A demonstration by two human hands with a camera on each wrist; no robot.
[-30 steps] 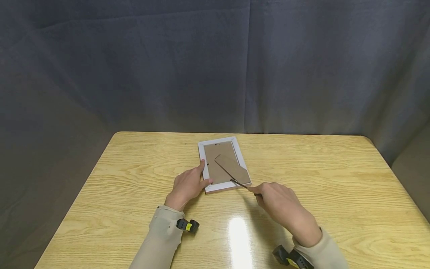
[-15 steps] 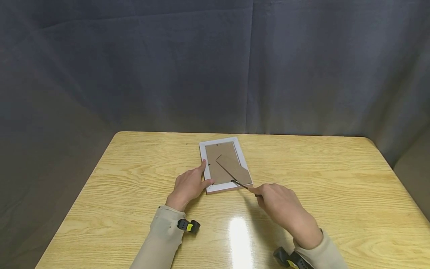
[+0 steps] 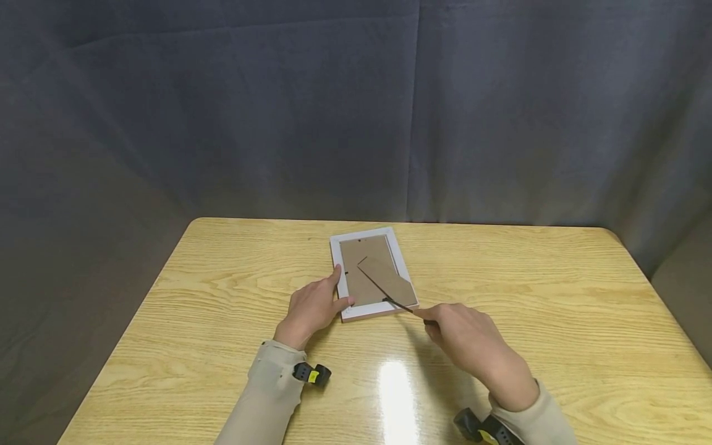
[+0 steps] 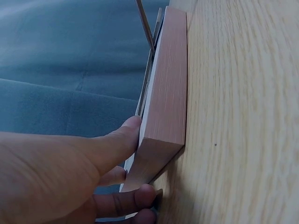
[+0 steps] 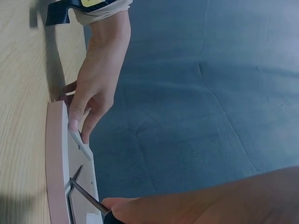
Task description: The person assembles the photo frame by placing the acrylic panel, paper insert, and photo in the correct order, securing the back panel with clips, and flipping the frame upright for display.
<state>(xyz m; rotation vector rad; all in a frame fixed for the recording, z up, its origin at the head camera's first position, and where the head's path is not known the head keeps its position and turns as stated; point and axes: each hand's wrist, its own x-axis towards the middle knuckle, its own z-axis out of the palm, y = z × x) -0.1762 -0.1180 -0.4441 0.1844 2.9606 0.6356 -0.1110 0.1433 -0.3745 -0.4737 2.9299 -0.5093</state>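
Observation:
A white-rimmed picture frame (image 3: 369, 309) lies face down on the table, showing its brown backing board (image 3: 356, 287) and a slanted stand flap (image 3: 392, 284). My left hand (image 3: 313, 306) grips the frame's near left corner, thumb on the rim and fingers around the side. In my right hand (image 3: 466, 339) is a screwdriver with a dark handle and thin shaft (image 5: 91, 198). Its tip meets the inner edge of the near rim, beside the backing board. Seen from the left wrist, the frame's pinkish side (image 4: 168, 79) rests along the tabletop, with a narrow gap under the board.
The wood-grain table (image 3: 556, 290) spreads out on both sides of the frame. A dark grey curtain (image 3: 300, 111) hangs behind its far edge. Black straps with cameras sit on both wrists, the left one (image 3: 313, 374) close over the table.
Over the last half second my right hand and the screwdriver have shifted very slightly right, and the stand flap's upper right corner sits a touch lower. My left hand stays put.

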